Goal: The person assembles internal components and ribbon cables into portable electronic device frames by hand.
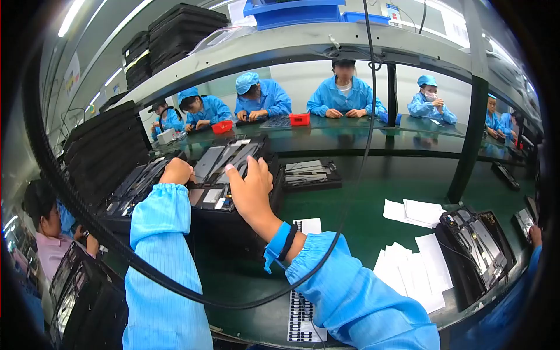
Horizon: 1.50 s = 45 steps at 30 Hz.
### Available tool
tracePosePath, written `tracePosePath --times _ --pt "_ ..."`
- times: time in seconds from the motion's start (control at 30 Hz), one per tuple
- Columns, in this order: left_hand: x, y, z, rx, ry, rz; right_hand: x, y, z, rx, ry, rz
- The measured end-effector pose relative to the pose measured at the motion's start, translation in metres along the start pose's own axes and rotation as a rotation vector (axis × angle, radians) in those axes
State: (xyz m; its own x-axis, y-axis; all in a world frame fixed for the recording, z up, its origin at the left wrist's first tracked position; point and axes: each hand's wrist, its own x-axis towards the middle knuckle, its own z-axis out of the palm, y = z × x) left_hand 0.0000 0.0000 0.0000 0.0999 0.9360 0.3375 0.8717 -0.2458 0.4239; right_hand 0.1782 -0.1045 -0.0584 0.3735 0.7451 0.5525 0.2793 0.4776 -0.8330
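A black tray (258, 144) in front of me holds flat grey and silver device parts in slots. My left hand (175, 172) is at the tray's left edge, its fingers curled together; whatever they grip is hidden. Over the tray's right side hovers my right hand (254, 189), thumb and fingers apart with nothing visible between them. A small silver-white part (212, 196) lies in the tray between my hands. To the left, partly behind my left hand, another black tray (129, 188) carries similar parts.
A thick black cable (149, 280) loops across the foreground. Farther right are a smaller parts tray (311, 175), white paper sheets (411, 271) and a black tray (475, 248). A metal shelf beam (303, 46) spans above; several people in blue sit beyond it.
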Motion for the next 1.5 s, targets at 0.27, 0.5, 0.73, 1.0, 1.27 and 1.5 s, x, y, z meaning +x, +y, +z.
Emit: tracePosePath --times 0.27,0.5,0.73,1.0,1.27,1.5 --pt "-0.033 0.020 0.003 0.162 0.167 0.069 0.050 0.069 -0.058 -0.012 0.001 0.017" --pt "-0.187 0.094 0.056 -0.332 0.622 0.584 0.093 0.229 -0.124 -0.981 0.065 -0.647" --pt "-0.197 0.134 0.119 -0.454 0.092 0.733 0.094 0.225 -0.130 -1.158 -0.286 -0.608" --pt "-0.100 0.174 0.207 -0.716 -0.025 0.464 0.079 0.220 -0.231 -1.228 -0.190 -0.416" --pt "0.002 0.164 0.315 -0.242 -0.066 -0.097 0.094 0.227 -0.248 -1.294 0.021 0.200" --pt "0.002 0.146 0.298 -0.589 0.161 -0.125 0.106 0.223 -0.228 -0.672 0.296 0.173"
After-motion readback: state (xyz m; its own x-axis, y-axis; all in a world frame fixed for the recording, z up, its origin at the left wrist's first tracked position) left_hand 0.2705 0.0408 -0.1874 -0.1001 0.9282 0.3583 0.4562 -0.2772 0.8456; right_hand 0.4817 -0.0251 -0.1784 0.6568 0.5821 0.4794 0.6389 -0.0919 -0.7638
